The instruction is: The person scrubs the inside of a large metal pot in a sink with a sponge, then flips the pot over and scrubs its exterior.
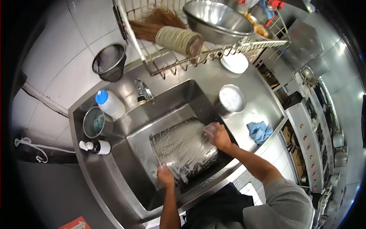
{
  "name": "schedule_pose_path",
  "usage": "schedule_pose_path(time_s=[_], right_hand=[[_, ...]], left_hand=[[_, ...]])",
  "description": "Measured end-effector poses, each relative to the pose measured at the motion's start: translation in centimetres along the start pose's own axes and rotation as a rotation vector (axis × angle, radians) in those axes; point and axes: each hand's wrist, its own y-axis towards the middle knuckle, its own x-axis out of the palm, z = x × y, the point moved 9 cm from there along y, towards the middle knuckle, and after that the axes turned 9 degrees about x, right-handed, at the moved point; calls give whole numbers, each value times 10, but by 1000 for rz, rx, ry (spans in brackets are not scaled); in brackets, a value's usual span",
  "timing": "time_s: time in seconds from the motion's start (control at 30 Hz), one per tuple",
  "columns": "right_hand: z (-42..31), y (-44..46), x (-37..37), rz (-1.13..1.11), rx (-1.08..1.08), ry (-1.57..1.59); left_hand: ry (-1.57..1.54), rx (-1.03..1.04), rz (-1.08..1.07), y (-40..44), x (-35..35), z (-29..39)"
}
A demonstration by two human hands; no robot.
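A dark rectangular baking tray [183, 147], streaked with white suds, leans in the steel sink basin [141, 133]. My left hand [165, 175] is closed on the tray's near left edge. At the tray's right end, my right hand [220, 138] presses a pale, greyish scrubbing pad [209, 130] against its surface; fingers hide part of the pad. Beyond the basin stands the tap [145, 91]. A metal pot of white suds [231, 98] sits on the counter to the right of the basin, near my right hand.
Left of the basin are a blue-capped bottle [110, 105], a pump bottle [100, 147] and a metal bowl [95, 122]. A wire rack [152, 70] holding metal bowls [217, 23] and a brush [175, 38] overhangs the back. A blue cloth [259, 131] lies right.
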Motion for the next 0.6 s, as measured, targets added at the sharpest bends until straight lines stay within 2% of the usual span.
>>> schedule_pose_path(time_s=[0.03,0.1,0.17,0.23,0.3,0.4,0.43,0.5,0.53,0.57,0.6], right_hand=[[-21,7,-35,6,33,118],[-52,26,-105,174,-50,112],[-30,53,-140,301,76,43],[40,84,-125,285,274,50],[113,107,-83,47,541,59],[133,119,-62,-42,559,-119],[151,124,-41,-89,467,-123],[188,132,-4,-237,369,-187],[172,134,-7,-316,342,-266],[195,135,2,-319,413,-256],[177,136,-8,-273,336,-267]], left_hand=[[-23,4,2,-1,5,1],[86,3,17,-7,0,5],[40,-40,12,-11,3,11],[102,-8,53,-12,4,18],[80,-43,40,-14,15,6],[-37,-159,-43,-12,34,-11],[-30,-207,-2,-14,32,-15],[-81,-183,-53,-10,38,-13],[-74,-217,-14,-10,34,-17],[-183,-186,-50,-8,37,-15],[-296,-145,-89,-3,42,-9]])
